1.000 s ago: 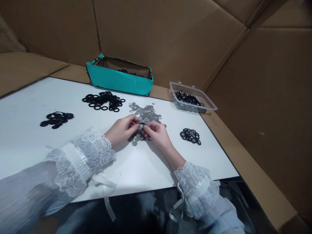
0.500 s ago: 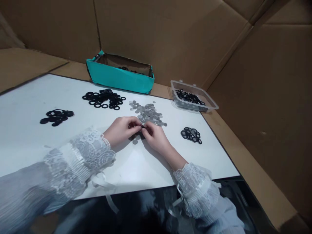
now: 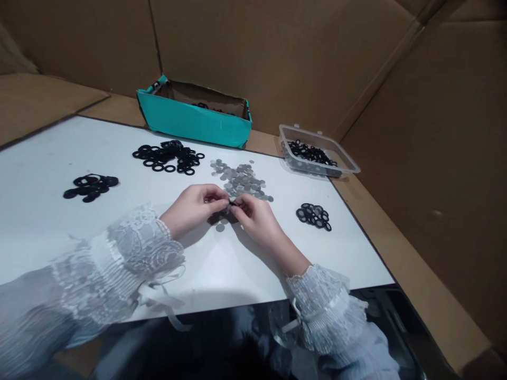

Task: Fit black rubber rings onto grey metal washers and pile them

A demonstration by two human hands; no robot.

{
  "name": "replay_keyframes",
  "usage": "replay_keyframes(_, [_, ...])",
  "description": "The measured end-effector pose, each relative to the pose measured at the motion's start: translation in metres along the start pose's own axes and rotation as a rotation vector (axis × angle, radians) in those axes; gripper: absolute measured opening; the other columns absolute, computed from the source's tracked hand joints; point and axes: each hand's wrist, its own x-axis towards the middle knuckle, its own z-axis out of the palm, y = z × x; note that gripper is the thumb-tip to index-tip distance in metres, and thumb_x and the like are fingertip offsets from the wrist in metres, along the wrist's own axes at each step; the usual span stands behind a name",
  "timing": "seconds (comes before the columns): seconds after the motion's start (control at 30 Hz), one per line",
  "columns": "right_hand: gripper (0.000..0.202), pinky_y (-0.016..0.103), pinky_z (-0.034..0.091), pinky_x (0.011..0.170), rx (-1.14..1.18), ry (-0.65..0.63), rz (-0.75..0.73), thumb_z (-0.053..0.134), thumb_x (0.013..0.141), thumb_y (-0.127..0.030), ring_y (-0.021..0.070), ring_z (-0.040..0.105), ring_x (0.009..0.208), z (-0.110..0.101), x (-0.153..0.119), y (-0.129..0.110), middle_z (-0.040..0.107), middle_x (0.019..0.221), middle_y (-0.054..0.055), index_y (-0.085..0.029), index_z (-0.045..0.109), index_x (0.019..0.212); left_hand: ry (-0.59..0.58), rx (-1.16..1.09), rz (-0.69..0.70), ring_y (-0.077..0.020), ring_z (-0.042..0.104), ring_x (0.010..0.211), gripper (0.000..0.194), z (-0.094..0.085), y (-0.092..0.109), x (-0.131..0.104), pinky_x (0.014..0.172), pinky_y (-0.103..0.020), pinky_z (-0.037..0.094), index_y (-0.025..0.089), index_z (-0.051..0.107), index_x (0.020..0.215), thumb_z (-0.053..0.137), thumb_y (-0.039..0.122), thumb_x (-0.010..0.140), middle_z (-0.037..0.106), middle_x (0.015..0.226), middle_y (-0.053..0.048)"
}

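Observation:
My left hand (image 3: 195, 208) and my right hand (image 3: 259, 219) meet fingertip to fingertip over the white board. Between them they pinch a small black ring (image 3: 232, 203), mostly covered by the fingers. A few translucent discs (image 3: 220, 227) lie on the board just below the fingertips. Just beyond the hands is a spread pile of grey translucent discs (image 3: 243, 181). Black rings (image 3: 158, 167) form a pile behind my left hand. To the right of my right hand sits a cluster of black rings with grey centres (image 3: 313, 216).
A small pile of black round pieces (image 3: 91, 187) lies on the white board (image 3: 35, 158) at the left. Behind stand a teal box (image 3: 194, 121) with black rings inside and a clear plastic tray (image 3: 348, 162) of black rings. Cardboard walls (image 3: 277, 63) surround the board.
The view has shifted slightly. Both hands still pinch the ring, with the fingers a little turned and my left fingers slightly drawn back.

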Motion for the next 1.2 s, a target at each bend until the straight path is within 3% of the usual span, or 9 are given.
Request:
replay_keyframes(0.27, [0.012,0.023,0.039,0.050,0.253,0.156,0.082,0.057,0.079,-0.024,0.0111,0.050,0.053,0.006,0.000,-0.007,0.054,0.060,-0.002,-0.017,0.053,0.070,0.083,0.125,0.134,-0.0145,0.055,0.054,0.022,0.003,-0.002,-0.006,0.049,-0.026,0.044,0.016,0.057,0.079,0.054,0.037,0.078,0.059,0.066,-0.002])
replay_keyframes(0.37, [0.011,0.022,0.041,0.049,0.423,0.136,0.176,0.057,0.078,-0.026,0.0105,0.052,0.052,0.009,0.003,-0.007,0.055,0.060,-0.003,-0.017,0.054,0.073,0.131,0.079,0.153,-0.0166,0.060,0.063,0.026,0.005,-0.004,-0.006,0.054,-0.027,0.048,0.015,0.059,0.090,0.054,0.037,0.077,0.065,0.079,-0.005])
replay_keyframes(0.47, [0.009,0.021,0.043,0.047,0.501,0.033,0.239,0.057,0.078,-0.023,0.0099,0.054,0.049,0.007,0.005,-0.008,0.056,0.060,-0.003,-0.017,0.052,0.074,0.109,0.104,0.197,-0.0187,0.063,0.071,0.028,0.005,-0.006,-0.006,0.061,-0.029,0.050,0.015,0.061,0.095,0.053,0.036,0.078,0.068,0.086,-0.008])
replay_keyframes(0.67, [0.007,0.022,0.043,0.050,0.420,-0.100,0.222,0.056,0.078,-0.018,0.0108,0.055,0.050,-0.002,0.003,-0.009,0.058,0.060,-0.001,-0.016,0.052,0.072,0.076,0.230,0.239,-0.0197,0.065,0.078,0.028,0.001,-0.004,-0.007,0.069,-0.029,0.051,0.014,0.066,0.094,0.053,0.035,0.079,0.070,0.089,-0.008])
replay_keyframes(0.8, [0.008,0.023,0.041,0.052,0.285,-0.047,0.170,0.056,0.078,-0.019,0.0113,0.053,0.054,-0.002,0.002,-0.007,0.057,0.061,-0.001,-0.016,0.054,0.071,0.002,0.148,0.153,-0.0166,0.062,0.061,0.029,0.000,-0.001,-0.007,0.054,-0.027,0.049,0.015,0.065,0.093,0.056,0.037,0.077,0.069,0.080,-0.005])
replay_keyframes(0.9, [0.009,0.023,0.040,0.054,0.182,0.015,0.104,0.058,0.076,-0.020,0.0117,0.053,0.057,0.000,0.001,-0.005,0.057,0.062,-0.001,-0.016,0.056,0.069,-0.015,0.093,0.111,-0.0139,0.057,0.051,0.021,-0.001,-0.001,-0.007,0.048,-0.025,0.045,0.015,0.061,0.081,0.058,0.035,0.075,0.064,0.066,-0.002])
replay_keyframes(1.1, [0.012,0.024,0.044,0.055,0.270,0.120,0.083,0.059,0.078,-0.026,0.0124,0.056,0.058,0.002,-0.003,-0.007,0.060,0.063,0.000,-0.017,0.056,0.070,0.012,0.030,0.097,-0.0143,0.056,0.053,0.018,0.001,-0.002,-0.007,0.047,-0.024,0.044,0.017,0.055,0.074,0.059,0.034,0.076,0.059,0.061,0.000])
replay_keyframes(1.2, [0.013,0.023,0.046,0.053,0.320,0.141,0.118,0.059,0.078,-0.027,0.0115,0.056,0.055,0.004,-0.001,-0.010,0.059,0.062,-0.001,-0.017,0.055,0.070,0.114,0.134,0.173,-0.0171,0.061,0.062,0.018,0.002,-0.003,-0.009,0.056,-0.027,0.049,0.017,0.058,0.078,0.056,0.034,0.078,0.065,0.069,-0.003])
